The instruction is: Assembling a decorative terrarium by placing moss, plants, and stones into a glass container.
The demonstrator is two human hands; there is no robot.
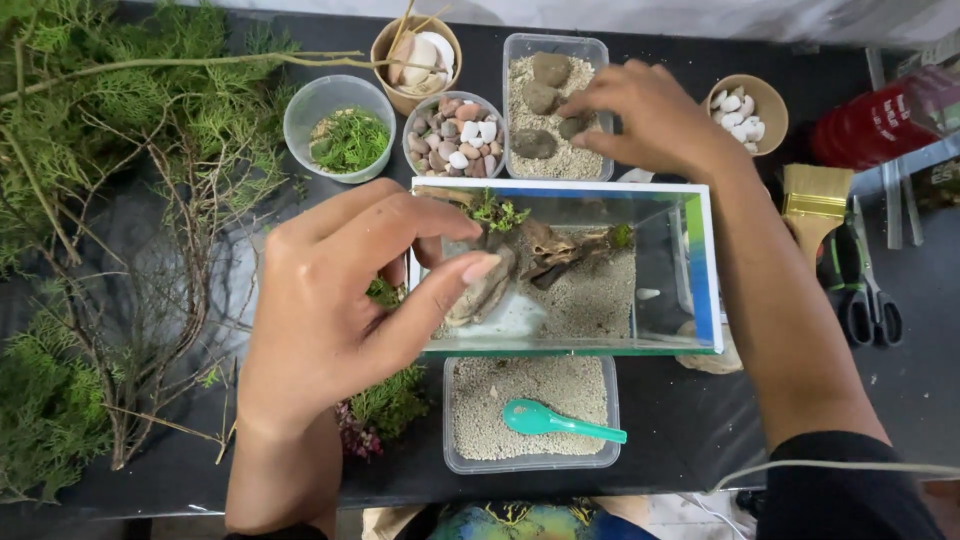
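Note:
A rectangular glass tank (710,270) lies in the middle of the black table, holding pale sand, a piece of driftwood (545,250) and bits of green moss. My left hand (330,310) hovers over the tank's left end, thumb and forefinger curved and apart above the driftwood, with nothing visibly between them. My right hand (650,120) reaches past the tank into a clear tub of sand and dark stones (520,70). Its fingertips close on a small dark stone (573,127).
In front of the tank stands a tub of sand (480,400) with a green spoon (555,420). Behind are bowls of mixed pebbles (455,135), greenery (345,135), shells (415,55) and white pebbles (745,110). Branches (120,200) cover the left; brush (815,200) and scissors (865,300) lie right.

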